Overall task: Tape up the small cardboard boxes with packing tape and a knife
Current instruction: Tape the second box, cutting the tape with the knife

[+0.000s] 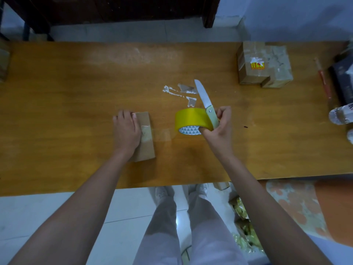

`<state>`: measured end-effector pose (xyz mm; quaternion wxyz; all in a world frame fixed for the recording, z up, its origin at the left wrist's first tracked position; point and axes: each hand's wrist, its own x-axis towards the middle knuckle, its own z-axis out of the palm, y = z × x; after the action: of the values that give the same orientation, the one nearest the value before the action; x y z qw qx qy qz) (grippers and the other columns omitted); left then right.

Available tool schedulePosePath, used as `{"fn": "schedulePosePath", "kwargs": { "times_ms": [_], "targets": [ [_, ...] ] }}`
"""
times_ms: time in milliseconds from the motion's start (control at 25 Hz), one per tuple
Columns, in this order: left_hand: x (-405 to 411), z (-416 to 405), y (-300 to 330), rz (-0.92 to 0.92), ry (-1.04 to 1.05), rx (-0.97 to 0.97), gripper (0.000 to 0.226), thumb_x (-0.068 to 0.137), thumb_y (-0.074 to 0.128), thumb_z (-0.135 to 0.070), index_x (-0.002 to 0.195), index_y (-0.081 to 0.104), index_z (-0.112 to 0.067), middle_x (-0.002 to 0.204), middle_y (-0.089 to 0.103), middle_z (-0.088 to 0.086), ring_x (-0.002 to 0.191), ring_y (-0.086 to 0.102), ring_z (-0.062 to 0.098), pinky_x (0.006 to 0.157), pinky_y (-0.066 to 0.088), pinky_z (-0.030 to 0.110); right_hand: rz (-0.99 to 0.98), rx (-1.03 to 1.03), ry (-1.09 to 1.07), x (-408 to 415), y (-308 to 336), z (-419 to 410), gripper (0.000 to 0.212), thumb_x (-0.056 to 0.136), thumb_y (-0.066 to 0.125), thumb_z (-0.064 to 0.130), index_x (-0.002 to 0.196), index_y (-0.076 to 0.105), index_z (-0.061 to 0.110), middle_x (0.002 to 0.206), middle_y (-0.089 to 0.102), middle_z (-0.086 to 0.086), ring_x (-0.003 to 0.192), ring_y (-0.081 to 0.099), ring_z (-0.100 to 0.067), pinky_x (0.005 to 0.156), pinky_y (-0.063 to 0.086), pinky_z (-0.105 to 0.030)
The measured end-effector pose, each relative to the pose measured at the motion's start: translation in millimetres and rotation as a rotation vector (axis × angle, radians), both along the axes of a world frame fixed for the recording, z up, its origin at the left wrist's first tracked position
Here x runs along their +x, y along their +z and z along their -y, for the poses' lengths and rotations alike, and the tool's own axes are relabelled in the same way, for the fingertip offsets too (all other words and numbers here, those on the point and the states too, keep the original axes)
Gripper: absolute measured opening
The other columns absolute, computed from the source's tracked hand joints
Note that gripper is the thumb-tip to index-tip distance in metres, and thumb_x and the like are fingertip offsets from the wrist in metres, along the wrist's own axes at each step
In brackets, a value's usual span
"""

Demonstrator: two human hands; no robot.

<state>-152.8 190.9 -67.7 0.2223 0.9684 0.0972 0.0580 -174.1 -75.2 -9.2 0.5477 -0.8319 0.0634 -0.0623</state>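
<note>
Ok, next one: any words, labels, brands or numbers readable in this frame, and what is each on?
Nothing can be read for certain.
Yellow-and-red sticker on the taped cardboard boxes at far right: red marks, too blurred to read.
Handwriting on the same boxes: faint scrawl, illegible.
Bottle label at the right edge: cut off, unreadable.
Tape roll core: triangle pattern only, no text.
Small box under the left hand: no print visible.

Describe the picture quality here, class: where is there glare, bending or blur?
Head view: a pale glare patch lies on the far part of the table; the wide lens bows the table's edges; the clear tape strip between the small box and the tape roll barely shows; the corners of the picture look soft and dim.
</note>
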Motion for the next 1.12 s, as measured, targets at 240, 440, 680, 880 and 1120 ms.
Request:
{"fn": "schedulePosePath", "kwargs": {
  "times_ms": [240,440,680,880,1120],
  "targets": [
    [-4.8,-32.0,-0.3,0.042,0.19,-0.093,0.03,0.103,0.033,-0.015,0.096,0.054,0.005,0.096,0.054,0.025,0.088,0.051,0.04,0.078,0.037,0.048,0.131,0.149,-0.058,22.8,38.1,16.5,0.047,0.068,0.069,0.005,0.09,0.032,0.026,0.082,0.036,0.016,0.066,0.037,0.003,0.055,0.035,-0.015],
    [-5.1,-22.3,-1.8,-0.037,0.084,-0.058,0.03,0.104,0.033,-0.018,0.099,0.053,0.004,0.1,0.054,0.024,0.094,0.05,0.039,0.082,0.036,0.044,0.009,0.037,-0.054,24.8,24.4,47.6,0.046,0.068,0.068,0.006,0.092,0.031,0.02,0.086,0.033,0.006,0.069,0.037,-0.007,0.054,0.035,-0.019],
    [16.8,-4.8,-1.1,-0.052,-0.067,0.046,0.033,0.104,0.031,-0.02,0.103,0.055,0.002,0.107,0.055,0.023,0.097,0.049,0.038,0.087,0.037,0.045,-0.078,-0.182,-0.006,20.8,-6.6,98.0,0.052,0.069,0.075,0.01,0.095,0.031,0.018,0.08,0.037,0.012,0.062,0.04,0.002,0.05,0.034,-0.015],
    [19.2,-0.4,3.4,-0.067,-0.09,0.125,0.034,0.104,0.03,-0.022,0.109,0.055,0.002,0.111,0.055,0.023,0.097,0.048,0.039,0.086,0.038,0.045,-0.082,-0.315,0.038,21.7,-16.1,113.6,0.054,0.07,0.078,0.01,0.093,0.032,0.023,0.077,0.041,0.011,0.059,0.042,0.002,0.047,0.032,-0.013],
    [17.4,1.0,5.1,-0.067,-0.055,0.117,0.035,0.104,0.03,-0.022,0.111,0.054,0.003,0.113,0.055,0.024,0.099,0.048,0.039,0.084,0.04,0.045,-0.067,-0.638,-0.004,25.6,-9.1,145.6,0.053,0.064,0.071,-0.001,0.095,0.032,0.019,0.081,0.057,-0.007,0.061,0.054,-0.025,0.05,0.036,-0.032]
  ]
}}
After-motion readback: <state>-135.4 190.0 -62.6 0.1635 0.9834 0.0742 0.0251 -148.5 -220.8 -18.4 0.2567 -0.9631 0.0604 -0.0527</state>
